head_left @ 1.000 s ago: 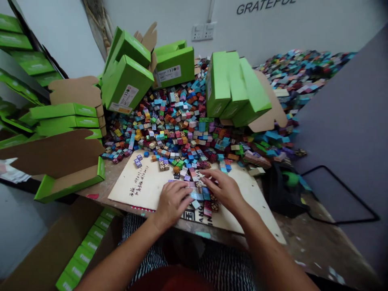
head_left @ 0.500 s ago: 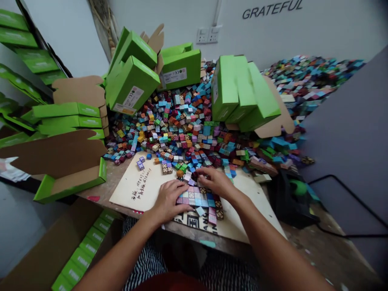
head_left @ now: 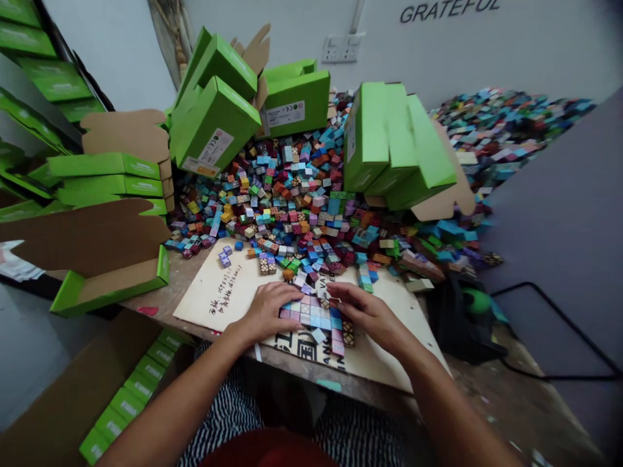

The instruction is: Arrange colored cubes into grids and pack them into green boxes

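Two hands rest on one patch of small patterned cubes. The left hand (head_left: 265, 312) lies palm down, its fingers reaching onto the patch's left edge. The right hand (head_left: 367, 314) lies palm down too, fingers slightly curved over the patch's right side. The hands are apart, with the patch (head_left: 311, 316) between them, and neither looks clamped on anything.

The patch is a tight block of pink, blue and brown cubes, too small to count exactly, with a short column trailing toward the near edge. It sits on one pale board (head_left: 209, 292) bearing handwritten characters, and the board lies on the wooden counter (head_left: 187, 275). Two small cube clusters (head_left: 224, 259) (head_left: 267, 264) sit on the board, beyond the left hand.

Past the board spreads one large heap of loose cubes (head_left: 287, 201), in hundreds. Three green boxes (head_left: 214, 126) stand beyond it on the left, and three more (head_left: 394, 143) lean together on the right. One brown carton (head_left: 63, 402) below the counter holds a row of green boxes.
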`<state>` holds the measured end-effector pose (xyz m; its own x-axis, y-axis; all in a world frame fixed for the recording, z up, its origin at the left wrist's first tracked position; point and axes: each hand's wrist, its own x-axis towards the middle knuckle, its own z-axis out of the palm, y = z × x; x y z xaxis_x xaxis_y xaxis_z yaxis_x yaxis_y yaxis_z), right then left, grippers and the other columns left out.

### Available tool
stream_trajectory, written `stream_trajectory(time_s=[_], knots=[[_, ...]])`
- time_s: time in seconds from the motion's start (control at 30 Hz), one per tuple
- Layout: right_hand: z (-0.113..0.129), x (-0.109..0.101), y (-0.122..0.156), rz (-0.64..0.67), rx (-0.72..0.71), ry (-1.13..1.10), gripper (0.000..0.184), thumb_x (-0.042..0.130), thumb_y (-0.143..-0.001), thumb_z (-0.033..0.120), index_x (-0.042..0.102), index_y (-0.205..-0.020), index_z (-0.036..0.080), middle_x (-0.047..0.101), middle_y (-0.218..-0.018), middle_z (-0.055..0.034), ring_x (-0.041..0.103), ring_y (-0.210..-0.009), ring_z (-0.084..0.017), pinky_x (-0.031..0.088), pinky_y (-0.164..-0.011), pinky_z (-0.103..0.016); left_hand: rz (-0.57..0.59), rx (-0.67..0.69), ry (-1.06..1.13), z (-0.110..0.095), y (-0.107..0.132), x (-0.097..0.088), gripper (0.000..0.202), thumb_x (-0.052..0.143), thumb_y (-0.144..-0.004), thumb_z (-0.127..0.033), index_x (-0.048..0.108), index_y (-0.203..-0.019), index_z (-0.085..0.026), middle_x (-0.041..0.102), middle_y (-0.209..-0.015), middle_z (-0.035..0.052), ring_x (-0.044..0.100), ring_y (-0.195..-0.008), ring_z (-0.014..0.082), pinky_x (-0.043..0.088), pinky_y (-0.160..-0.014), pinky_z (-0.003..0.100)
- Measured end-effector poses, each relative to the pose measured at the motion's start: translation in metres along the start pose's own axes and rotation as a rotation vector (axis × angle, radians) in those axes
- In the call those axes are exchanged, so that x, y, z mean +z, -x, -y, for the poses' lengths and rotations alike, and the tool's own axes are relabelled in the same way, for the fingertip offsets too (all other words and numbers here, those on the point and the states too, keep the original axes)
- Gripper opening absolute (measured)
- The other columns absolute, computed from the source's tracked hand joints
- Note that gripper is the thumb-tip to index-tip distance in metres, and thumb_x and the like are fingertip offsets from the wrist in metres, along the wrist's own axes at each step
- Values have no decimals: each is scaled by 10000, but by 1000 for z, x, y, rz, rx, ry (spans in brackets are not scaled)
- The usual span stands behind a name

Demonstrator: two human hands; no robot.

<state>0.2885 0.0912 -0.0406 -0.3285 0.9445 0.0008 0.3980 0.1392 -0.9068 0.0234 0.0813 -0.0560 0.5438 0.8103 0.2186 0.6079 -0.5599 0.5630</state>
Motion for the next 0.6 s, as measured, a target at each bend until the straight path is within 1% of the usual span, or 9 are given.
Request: stream_trajectory(time_s=[0.1,0.13,0.2,0.27,0.3,0.37,0.43,0.5,0.6], knots=[[8,4,-11,-119,-71,58,304,494,-839,319,637,-1095,238,668,-1092,-54,606,-1011,-204,474,-884,-365,-72,-11,-95,-13,4,-3,580,734,-739,-487,555,-1236,-247,547,-1310,62,397,-1264,315,333,-1028,495],[10,5,-17,-115,-95,119,283,495,-838,321,659,-1053,236,675,-1047,-55,609,-976,-206,469,-871,-366,-112,-7,-136,-21,6,-2,562,722,-750,-485,561,-1231,-242,543,-1312,66,377,-1275,323,328,-1027,503],[14,10,-32,-6,-126,254,231,531,-815,320,698,-949,236,678,-954,-52,614,-892,-206,464,-819,-352,-152,55,-191,-42,7,2,468,663,-806,-472,576,-1207,-247,558,-1284,55,375,-1270,306,335,-1019,491],[16,14,-43,112,-119,353,155,575,-770,282,714,-815,228,667,-853,-44,610,-798,-195,457,-750,-323,-99,183,-205,-64,5,11,370,596,-863,-453,585,-1178,-260,581,-1245,30,392,-1255,269,343,-1020,452],[16,16,-46,130,-104,378,129,585,-752,257,707,-760,219,659,-811,-39,605,-764,-188,453,-726,-310,-55,234,-214,-73,3,16,366,584,-871,-458,581,-1178,-258,579,-1248,24,395,-1253,260,343,-1025,439],[15,14,-48,94,-73,381,124,570,-751,237,687,-734,201,652,-782,-38,602,-751,-181,451,-709,-291,10,242,-249,-86,-3,28,430,594,-863,-473,552,-1212,-226,561,-1271,37,403,-1242,261,347,-1028,427],[11,5,-44,30,-58,355,157,538,-787,269,672,-788,188,659,-819,-47,605,-787,-182,455,-717,-284,41,188,-279,-90,-7,37,497,603,-860,-471,507,-1260,-192,542,-1294,57,414,-1229,264,354,-1024,427],[7,-8,-35,-37,-47,362,170,525,-801,291,659,-833,190,663,-852,-47,603,-797,-179,452,-711,-277,50,167,-280,-87,-9,42,516,593,-867,-467,478,-1286,-188,534,-1307,59,423,-1218,260,357,-1020,427],[4,-20,-19,-15,-19,500,107,561,-761,256,655,-781,209,667,-777,-27,595,-718,-178,434,-661,-274,32,179,-257,-79,-8,47,517,584,-869,-482,468,-1290,-206,514,-1338,52,424,-1217,263,349,-1021,442]])
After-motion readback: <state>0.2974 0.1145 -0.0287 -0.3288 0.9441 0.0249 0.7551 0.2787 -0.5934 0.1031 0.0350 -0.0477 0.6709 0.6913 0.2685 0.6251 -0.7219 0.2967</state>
